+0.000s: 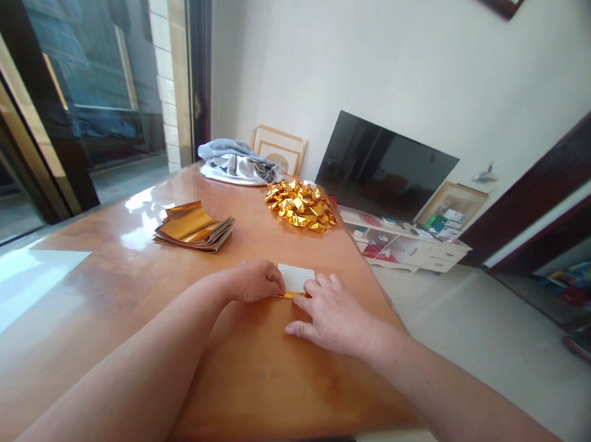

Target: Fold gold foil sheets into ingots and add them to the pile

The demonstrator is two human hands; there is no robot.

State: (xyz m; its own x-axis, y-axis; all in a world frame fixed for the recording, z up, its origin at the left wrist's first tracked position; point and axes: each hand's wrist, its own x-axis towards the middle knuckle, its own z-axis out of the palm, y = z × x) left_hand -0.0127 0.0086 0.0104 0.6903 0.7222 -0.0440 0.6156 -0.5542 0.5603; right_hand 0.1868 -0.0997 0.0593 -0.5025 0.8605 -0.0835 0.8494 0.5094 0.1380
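Fingers of both hands, left (257, 281) and right (334, 312), press the sheet (297, 279) (white, gold-edged) down; grip unclear.

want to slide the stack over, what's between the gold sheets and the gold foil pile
Only bare, shiny tabletop lies between the stack of gold sheets and the foil pile, as the head view shows.

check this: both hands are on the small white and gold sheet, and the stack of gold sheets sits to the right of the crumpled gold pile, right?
Not quite: the head view shows the stack of gold sheets to the left of the crumpled gold pile. The left hand and right hand are both on the small white and gold sheet.
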